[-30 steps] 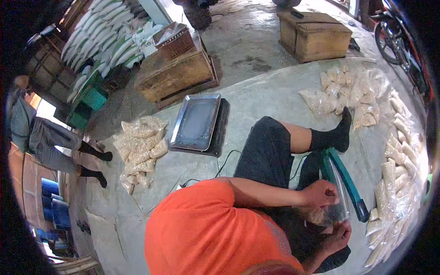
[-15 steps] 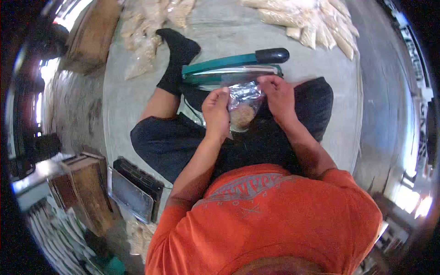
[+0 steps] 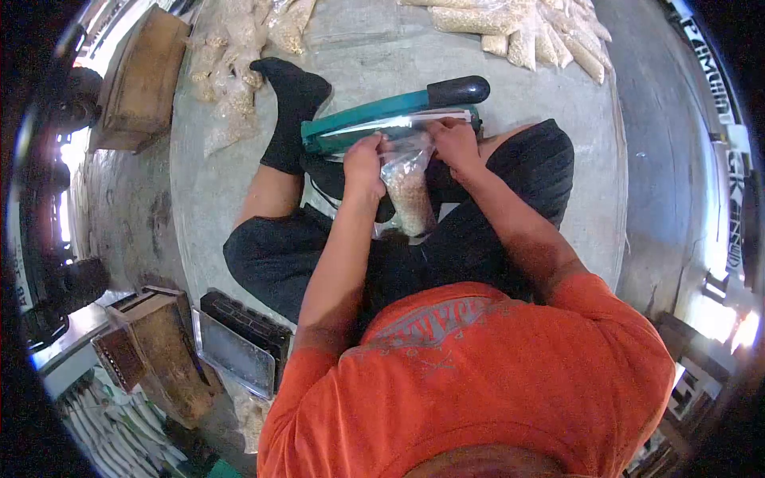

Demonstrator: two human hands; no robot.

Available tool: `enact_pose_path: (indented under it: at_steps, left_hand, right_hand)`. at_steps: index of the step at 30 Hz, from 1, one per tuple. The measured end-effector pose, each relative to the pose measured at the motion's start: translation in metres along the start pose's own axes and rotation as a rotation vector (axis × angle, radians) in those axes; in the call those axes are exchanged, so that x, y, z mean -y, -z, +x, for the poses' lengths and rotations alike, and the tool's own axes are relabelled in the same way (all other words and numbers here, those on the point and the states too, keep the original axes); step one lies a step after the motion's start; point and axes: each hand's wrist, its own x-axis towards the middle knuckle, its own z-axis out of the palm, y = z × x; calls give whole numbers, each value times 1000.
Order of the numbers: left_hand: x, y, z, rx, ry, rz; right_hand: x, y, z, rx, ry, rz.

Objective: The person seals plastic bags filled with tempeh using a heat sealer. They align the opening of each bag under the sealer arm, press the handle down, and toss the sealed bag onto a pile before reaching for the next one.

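Note:
A clear plastic bag [image 3: 410,197] with pale, grainy contents hangs between my hands, its top edge at the front of the sealer. My left hand [image 3: 365,163] pinches the left corner of the bag's mouth. The right corner is gripped by my right hand [image 3: 457,146], whose fingers reach onto the sealer's bar. Just beyond both hands lies a green impulse sealer [image 3: 366,119] with a black handle [image 3: 462,92], its arm raised from the base. The bag's lower end rests by my lap.
Filled bags [image 3: 550,36] are piled at the far right, and more bags [image 3: 239,76] lie at the far left. A wooden box [image 3: 143,80] stands beyond the left edge of the mat. Near my left knee are a dark device with a clear panel [image 3: 235,350] and another wooden box [image 3: 163,350].
Both hands have moved the bag's mouth forward against the sealer. The bag now hangs longer toward me, and its contents show more fully.

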Motion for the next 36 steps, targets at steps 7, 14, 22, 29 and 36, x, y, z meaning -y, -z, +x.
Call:
enact_pose_path:
  at_steps: [7, 14, 22, 29, 36]
  left_hand:
    - [8, -3, 4, -13, 10, -7]
    - [3, -12, -8, -53, -23, 69]
    - [11, -2, 5, -43, -70, 112]
    - [11, -1, 4, -65, -81, 67]
    - [9, -3, 2, -63, -67, 34]
  right_hand:
    - [0, -5, -2, 65, -145, 379]
    - [-8, -7, -1, 64, -185, 397]
    - [-14, -10, 8, 26, -73, 195]
    - [-17, -10, 5, 25, -62, 207]
    - [-33, -10, 10, 31, -58, 218]
